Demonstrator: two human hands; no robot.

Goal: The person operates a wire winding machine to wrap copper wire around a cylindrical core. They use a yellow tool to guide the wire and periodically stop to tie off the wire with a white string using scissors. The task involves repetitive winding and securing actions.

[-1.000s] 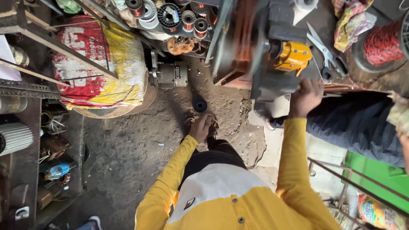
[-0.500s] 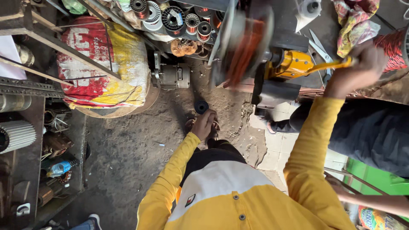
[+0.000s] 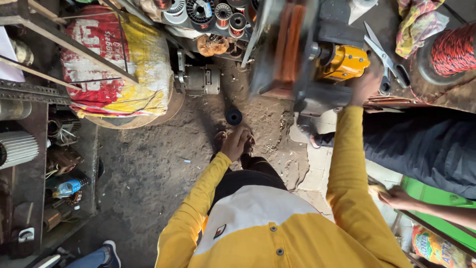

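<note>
While the right arm reaches far up, the right hand (image 3: 366, 84) rests against the yellow-bodied winding machine (image 3: 342, 62); its fingers are hidden, so their state cannot be told. Scissors (image 3: 384, 54) lie just right of it on the bench (image 3: 436, 97). The left hand (image 3: 237, 143) hangs low, fingers loosely curled, above open dirt floor (image 3: 148, 168).

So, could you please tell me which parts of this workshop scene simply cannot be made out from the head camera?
- Right hand: its fingers are hidden behind the yellow machine part, so its grip cannot be judged.
- Orange spinning spool: motion blur erases all detail.
- Left hand: hangs over the feet; contact is unclear.
- Red wire reel: cut off by the right edge.
- Scissors: handles partly covered by the right hand.
</note>
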